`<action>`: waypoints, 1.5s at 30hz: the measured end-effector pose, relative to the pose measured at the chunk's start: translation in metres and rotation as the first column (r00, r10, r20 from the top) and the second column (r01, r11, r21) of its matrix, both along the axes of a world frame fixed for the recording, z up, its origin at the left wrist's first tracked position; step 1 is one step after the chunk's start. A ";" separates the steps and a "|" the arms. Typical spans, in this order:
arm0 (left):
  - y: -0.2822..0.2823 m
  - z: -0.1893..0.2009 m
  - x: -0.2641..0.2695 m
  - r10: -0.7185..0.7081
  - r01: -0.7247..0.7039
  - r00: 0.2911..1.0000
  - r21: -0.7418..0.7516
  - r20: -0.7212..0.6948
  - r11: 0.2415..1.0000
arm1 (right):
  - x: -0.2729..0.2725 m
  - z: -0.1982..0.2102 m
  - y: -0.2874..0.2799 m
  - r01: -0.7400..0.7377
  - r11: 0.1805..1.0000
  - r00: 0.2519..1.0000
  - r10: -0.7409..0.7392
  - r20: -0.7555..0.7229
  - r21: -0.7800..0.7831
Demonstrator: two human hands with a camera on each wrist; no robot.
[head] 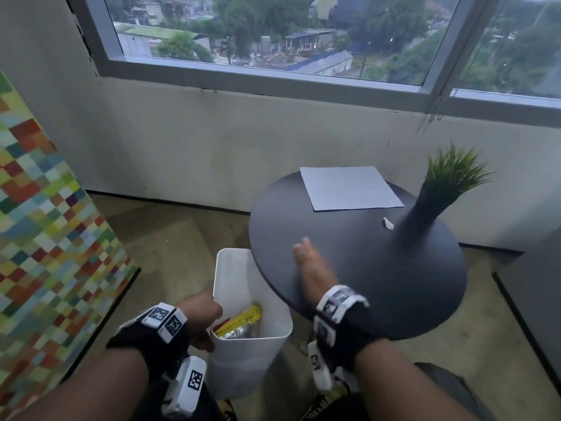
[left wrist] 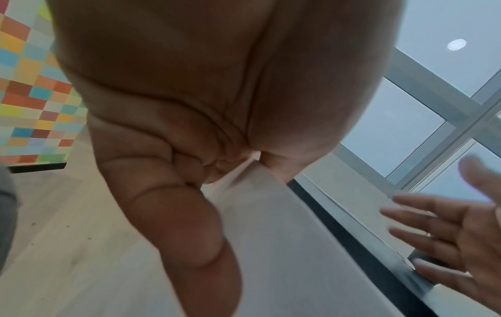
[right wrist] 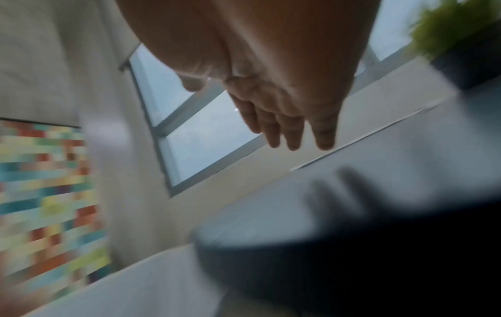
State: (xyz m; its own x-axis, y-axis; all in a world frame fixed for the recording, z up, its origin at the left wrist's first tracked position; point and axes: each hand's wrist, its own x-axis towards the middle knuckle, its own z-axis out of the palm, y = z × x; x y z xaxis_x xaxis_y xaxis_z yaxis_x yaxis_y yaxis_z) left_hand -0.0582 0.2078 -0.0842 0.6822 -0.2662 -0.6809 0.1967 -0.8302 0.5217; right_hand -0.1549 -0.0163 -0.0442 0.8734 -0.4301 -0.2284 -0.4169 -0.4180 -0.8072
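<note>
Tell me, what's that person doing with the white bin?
It looks like tidying up. The left hand grips the rim of the white bin beside the round black table. The right hand, fingers straight, reaches over the tabletop. Yellow wrappers lie in the bin; a paper sheet, a small white scrap and a plant vase sit on the table.

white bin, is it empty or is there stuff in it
Not empty: the white bin has a yellow wrapper and something silvery inside. How full it is, cannot tell.
</note>
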 end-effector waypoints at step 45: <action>-0.013 -0.041 0.031 -0.359 0.330 0.931 0.267 0.069 0.905 | -0.052 0.005 -0.016 -0.027 0.999 0.994 0.021 0.109 0.046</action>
